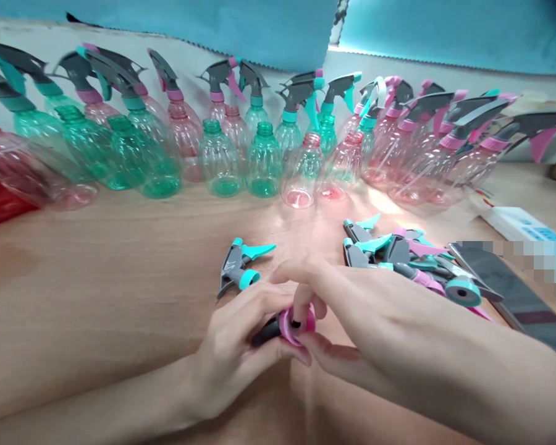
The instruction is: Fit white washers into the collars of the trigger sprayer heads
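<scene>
My left hand (pixel 236 334) is closed around a grey and pink trigger spray head (pixel 285 327), with its pink collar facing to the right. The fingers of my right hand (pixel 366 309) bend over that collar and pinch at it, a fingertip at its opening; they partly hide it. Just beyond my left hand, a grey and turquoise spray head (pixel 234 269) lies by itself on the table. A pile of loose spray heads (pixel 398 247) in turquoise, pink and grey lies behind my right hand, which covers part of it.
Along the back of the wooden table (pixel 120 266) stand several green bottles (pixel 220 164) and pink bottles (pixel 303 173), some open-necked, others topped with spray heads. A dark phone-like slab (pixel 509 284) and a white box (pixel 521 222) lie at right. Something red (pixel 2 191) is at far left.
</scene>
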`<state>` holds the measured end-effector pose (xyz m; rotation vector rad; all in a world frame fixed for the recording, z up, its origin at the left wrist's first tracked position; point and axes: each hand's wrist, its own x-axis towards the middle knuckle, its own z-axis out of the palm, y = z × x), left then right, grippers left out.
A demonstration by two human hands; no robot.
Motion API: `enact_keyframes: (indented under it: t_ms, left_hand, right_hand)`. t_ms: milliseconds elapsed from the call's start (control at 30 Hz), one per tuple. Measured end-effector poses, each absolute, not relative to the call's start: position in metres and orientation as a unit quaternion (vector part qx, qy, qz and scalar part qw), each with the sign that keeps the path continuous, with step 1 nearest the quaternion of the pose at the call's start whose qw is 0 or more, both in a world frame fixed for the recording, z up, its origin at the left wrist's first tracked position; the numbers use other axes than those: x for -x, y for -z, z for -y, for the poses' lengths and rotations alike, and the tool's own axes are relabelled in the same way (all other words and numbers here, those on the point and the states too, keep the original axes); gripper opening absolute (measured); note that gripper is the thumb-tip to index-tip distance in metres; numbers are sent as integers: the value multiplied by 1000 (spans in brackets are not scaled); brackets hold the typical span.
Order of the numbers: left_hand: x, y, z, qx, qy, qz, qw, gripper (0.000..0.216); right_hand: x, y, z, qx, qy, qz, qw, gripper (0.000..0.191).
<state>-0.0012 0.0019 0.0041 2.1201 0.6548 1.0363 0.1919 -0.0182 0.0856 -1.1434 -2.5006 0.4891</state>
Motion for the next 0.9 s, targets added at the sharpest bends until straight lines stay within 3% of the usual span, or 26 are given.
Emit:
enact_keyframes:
  t_ms: [367, 700, 900]
  left_hand:
    - [-1, 9, -3, -778, -417, -317, 347, 30]
    - [-22, -8, -5, -837, -385, -307, 237, 25]
    - [-72, -19, -30, -798, -449, -306, 259, 22]
  right_hand:
    - [-195, -88, 11, 432, -127, 878, 164, 22]
    - [-244, -131, 3, 496, -24, 835, 239, 15]
    - [-248, -136, 5, 493, -31, 828, 265, 11]
